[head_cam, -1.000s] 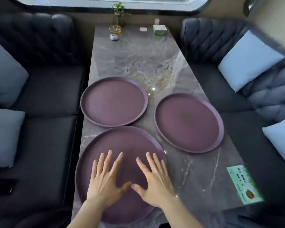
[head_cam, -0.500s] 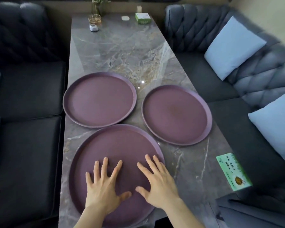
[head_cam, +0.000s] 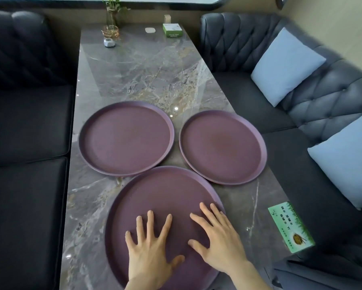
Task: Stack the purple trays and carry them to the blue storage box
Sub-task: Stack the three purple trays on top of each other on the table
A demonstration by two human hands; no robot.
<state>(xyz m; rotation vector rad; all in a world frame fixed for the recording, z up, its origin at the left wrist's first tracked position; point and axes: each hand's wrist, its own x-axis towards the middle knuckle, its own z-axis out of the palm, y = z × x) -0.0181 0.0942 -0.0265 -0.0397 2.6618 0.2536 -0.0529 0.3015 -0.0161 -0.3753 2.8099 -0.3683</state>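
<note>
Purple trays lie unstacked on the marble table (head_cam: 144,65): the nearest tray (head_cam: 163,197) at lower centre, a second tray (head_cam: 125,139) at centre left, a third tray (head_cam: 223,146) at centre right. Left hand (head_cam: 150,254) and right hand (head_cam: 219,241) rest flat on the nearest one, fingers spread, gripping nothing.

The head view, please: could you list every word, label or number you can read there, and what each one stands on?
Green card at the table's right edge: Chinese characters in rows, too blurred to quote reliably.
Green and white box at the table's far end: print too small to read.
Purple trays: no text.
Nothing else bears text.
</note>
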